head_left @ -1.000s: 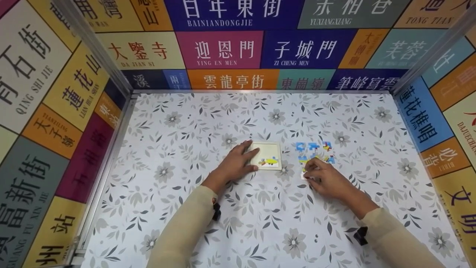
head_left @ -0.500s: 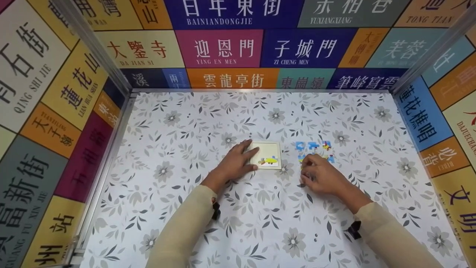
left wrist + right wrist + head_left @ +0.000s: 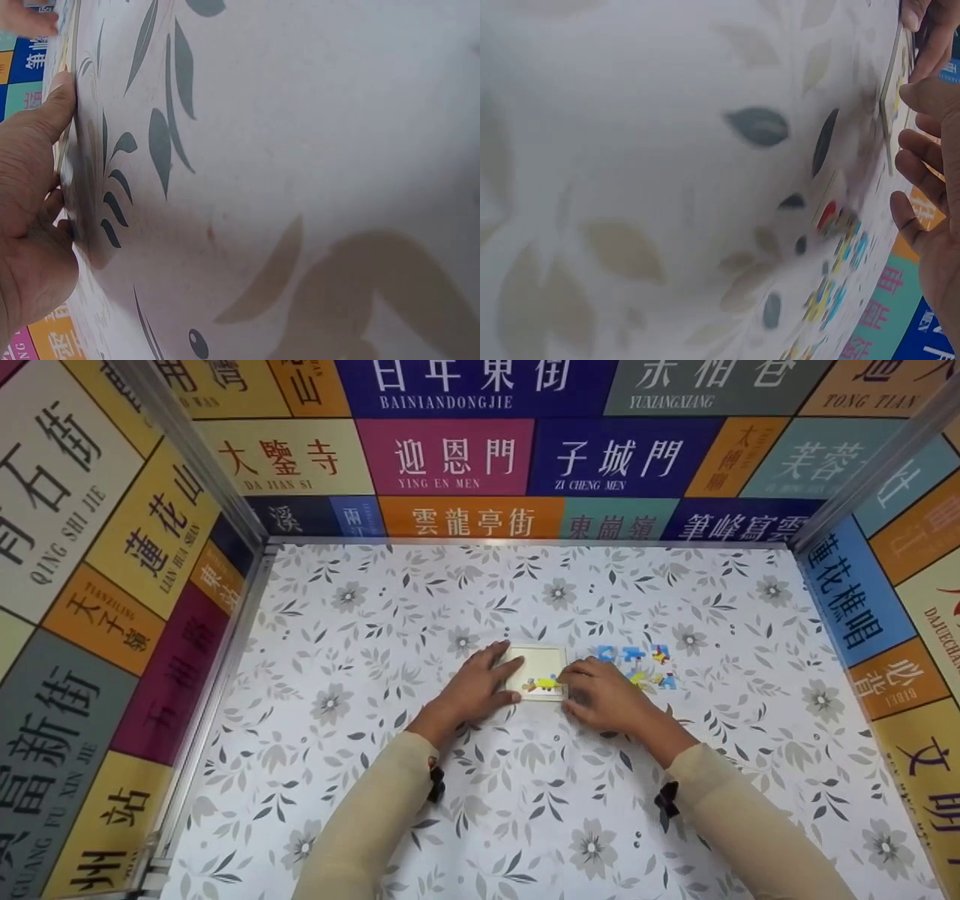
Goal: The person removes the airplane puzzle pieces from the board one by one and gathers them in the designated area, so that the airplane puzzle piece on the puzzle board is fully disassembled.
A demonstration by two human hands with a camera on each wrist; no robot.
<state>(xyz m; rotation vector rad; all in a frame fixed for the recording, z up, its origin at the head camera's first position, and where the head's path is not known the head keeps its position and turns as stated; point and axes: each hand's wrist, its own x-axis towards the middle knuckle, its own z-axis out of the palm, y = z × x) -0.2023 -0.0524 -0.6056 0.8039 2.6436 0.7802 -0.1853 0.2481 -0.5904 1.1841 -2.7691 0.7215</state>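
A small square puzzle tray point(image 3: 538, 660) lies on the table, with a few joined pieces point(image 3: 541, 685) showing yellow along its near side. My left hand point(image 3: 474, 684) holds the tray from its left, the thumb at the near edge and the fingers spread over the left side. At the tray's right edge my right hand point(image 3: 604, 694) pinches a puzzle piece, which the fingers mostly hide. In the right wrist view the thumb point(image 3: 930, 96) reaches the tray and the other fingers are loosely bent.
Several loose puzzle pieces point(image 3: 632, 652), blue, yellow and red, lie right of the tray, some covered by my right hand. In the right wrist view a piece with red point(image 3: 827, 215) lies nearest. Walls with printed signs point(image 3: 465, 457) border the flower-patterned table point(image 3: 420, 592).
My right hand has moved left from the loose pieces to the tray's right edge. The left hand and the tray have stayed in place.
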